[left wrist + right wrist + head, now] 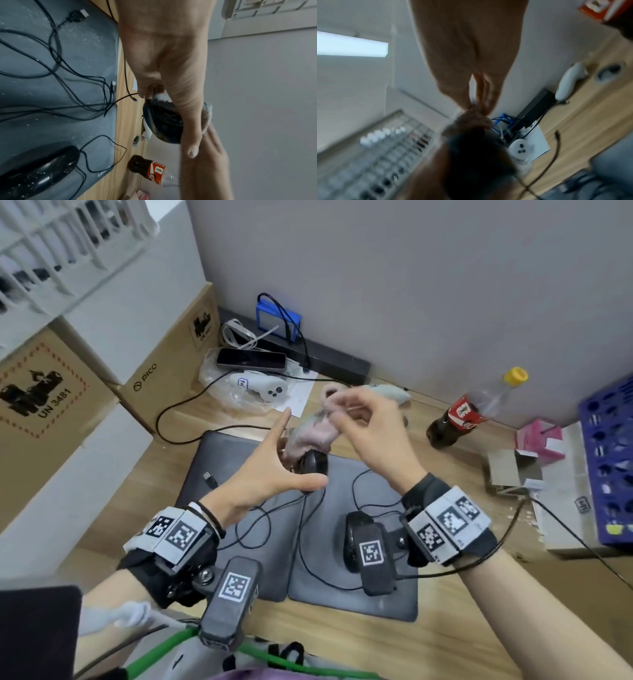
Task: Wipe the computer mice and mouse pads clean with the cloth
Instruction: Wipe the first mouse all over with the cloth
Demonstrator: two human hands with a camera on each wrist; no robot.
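Looking down from the head camera, the right hand [368, 429] is raised above the desk with its fingertips pinched on a crumpled pale pink fuzzy cloth [313, 433], which hangs from them onto a black corded computer mouse [313, 463]. The left hand [270, 474] is beside that mouse with fingers and thumb spread and straight; from here it is not clear whether it touches the mouse. Two dark grey rectangular mouse pads lie side by side on the light wooden desk [445, 607]: the left mouse pad [219, 453] and the right mouse pad [359, 474], with black cables looped over both. A second black mouse [352, 537] sits on the right pad, partly hidden by the wrist rig. A cola bottle with a yellow cap [476, 409] stands near the wall, and a white handheld controller [263, 388] lies on a plastic bag behind the pads.

From the left wrist camera, the left hand's fingers [190, 121] lie straight along the upturned raised mouse [161, 121], with the cloth [206, 115] showing behind it. White specks dot the pads and the second mouse [39, 171].

From the right wrist camera, badly blurred, the right hand's fingertips [481, 102] are closed together on the cloth [471, 124], which hangs below them as a dark mass.
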